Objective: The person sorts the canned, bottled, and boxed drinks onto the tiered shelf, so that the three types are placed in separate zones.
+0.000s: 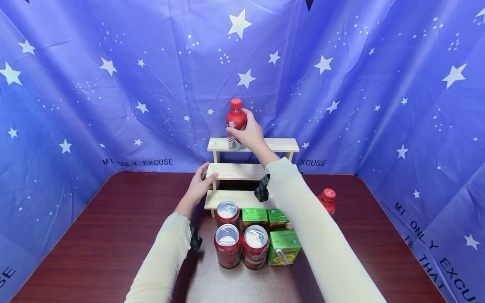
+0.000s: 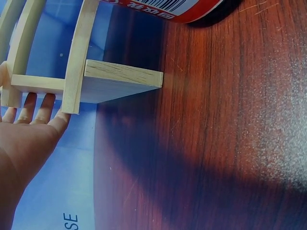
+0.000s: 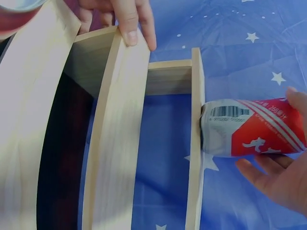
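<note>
A red plastic bottle point(image 1: 235, 118) stands upright at the back, its base on the top tier of a three-tier wooden rack point(image 1: 280, 144). My right hand point(image 1: 251, 131) holds the bottle by its body, thumb in front. In the right wrist view, the bottle's barcode end point(image 3: 223, 127) meets the top board, with fingers and thumb about the red part. My left hand point(image 1: 198, 186) grips the left end of the rack's middle tier, thumb over the board. Fingertips point(image 2: 45, 110) touch the rack's side in the left wrist view.
Three red soda cans point(image 1: 227, 248) stand before the rack's left half. Several green drink cartons point(image 1: 285, 240) stand beside them on the right. Another red-capped bottle point(image 1: 328, 200) is partly hidden by my right sleeve. A blue star-patterned curtain point(image 1: 151, 75) surrounds the dark wooden table point(image 1: 98, 235).
</note>
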